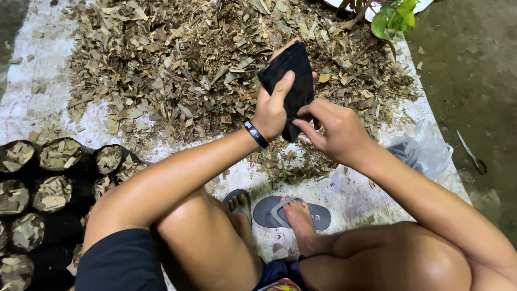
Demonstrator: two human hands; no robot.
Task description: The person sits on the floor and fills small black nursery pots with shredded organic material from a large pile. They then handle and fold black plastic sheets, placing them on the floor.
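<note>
A single head-worn camera looked steeply down from just above the squatting person's knees, close to both raised hands. It faced toward twelve o'clock, over a pile of dry leaves [177, 64]; its upper edge probably cropped the pile.

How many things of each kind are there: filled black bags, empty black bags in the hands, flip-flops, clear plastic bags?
Filled black bags: about 10, some cut off at the frame edge
Empty black bag, held by left hand and right hand: 1
Grey flip-flops: 2
Clear plastic bag: 1
Total: about 14
</note>
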